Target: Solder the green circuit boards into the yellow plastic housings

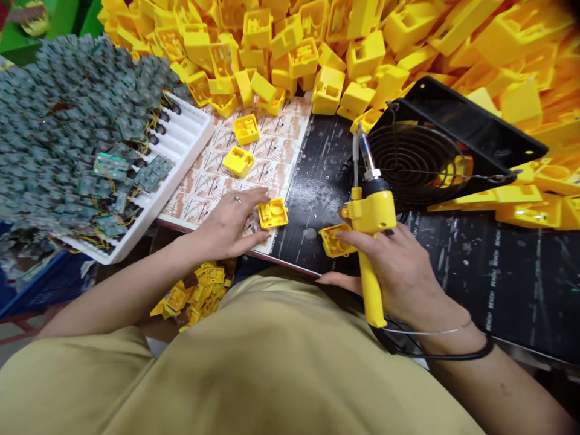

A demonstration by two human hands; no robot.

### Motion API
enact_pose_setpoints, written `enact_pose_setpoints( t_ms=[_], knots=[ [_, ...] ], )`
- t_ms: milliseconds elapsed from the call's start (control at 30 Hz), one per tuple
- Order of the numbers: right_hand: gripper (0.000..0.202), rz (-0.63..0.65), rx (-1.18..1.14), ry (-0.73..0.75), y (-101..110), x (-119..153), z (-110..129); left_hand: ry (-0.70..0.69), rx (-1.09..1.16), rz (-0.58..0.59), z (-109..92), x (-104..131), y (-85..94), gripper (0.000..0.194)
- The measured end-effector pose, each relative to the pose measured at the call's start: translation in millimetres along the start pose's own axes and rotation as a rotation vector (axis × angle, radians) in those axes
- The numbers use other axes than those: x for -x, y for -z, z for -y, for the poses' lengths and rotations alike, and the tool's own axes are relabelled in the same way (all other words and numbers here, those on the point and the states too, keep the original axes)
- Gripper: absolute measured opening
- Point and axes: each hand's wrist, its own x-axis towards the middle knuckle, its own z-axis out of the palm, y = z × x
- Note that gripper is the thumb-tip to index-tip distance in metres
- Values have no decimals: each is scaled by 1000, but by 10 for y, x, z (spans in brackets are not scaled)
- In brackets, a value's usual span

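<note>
My right hand (403, 266) is closed around the yellow handle of a soldering iron (372, 211), its metal tip pointing up and away from me. Beside that hand, partly behind its fingers, lies an open yellow plastic housing (333, 240). My left hand (229, 223) is spread on the bench, thumb and fingertips at the left edge of another yellow housing (273, 213) with a round recess. Whether they touch it is hard to tell. Farther back sit two more small housings, one (238, 161) nearer and one (246, 128) behind.
A white foam tray (181, 157) at left bears a heap of wired circuit boards (86, 121). Yellow housings (299, 57) are piled along the back. A black fan (408, 163) leans at the right. More yellow parts (199, 296) lie below the bench edge.
</note>
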Motion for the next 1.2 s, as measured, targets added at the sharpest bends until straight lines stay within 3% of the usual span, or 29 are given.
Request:
enact_pose_setpoints(
  t_ms=[67,167,267,333,400,467,533,600,667,767,833,933,1067,1133,1200],
  knots=[
    [48,-15,51,-32,-59,-21,30,9,-19,-11,-29,-29,-39,60],
    [32,6,-66,-53,-98,-23,51,-25,56,14,-177,-162,-184,61],
    [30,59,-174,2,-81,32,24,-127,138,76,-333,-328,-285,57],
    [32,78,-202,19,-62,78,-14,-145,78,80,-340,-421,-251,60],
    [37,67,-205,13,-56,105,-47,-18,-60,45,-227,-480,-125,66],
    [43,36,-186,4,-79,94,-55,240,-232,35,-32,-501,53,63],
    [48,-8,-144,7,-137,47,-32,464,-352,118,161,-495,214,57],
    [48,-36,-107,16,-217,-19,11,531,-329,185,271,-475,295,52],
    [43,-53,-88,17,-289,-74,48,473,-96,134,272,-449,265,48],
    [41,-59,-88,14,-332,-101,62,355,479,-6,148,-396,59,46],
    [41,-47,-94,20,-318,-89,46,300,678,-15,63,-342,-79,47],
    [42,-25,-92,31,-288,-63,12,186,486,59,21,-216,-104,59],
    [49,-21,-83,43,-305,-41,-14,55,89,231,68,-1,113,65],
    [48,-24,-87,41,-325,-33,-18,34,8,248,54,74,159,66],
    [47,-31,-98,38,-337,-27,-26,31,10,215,-9,83,96,66]
  ],
)
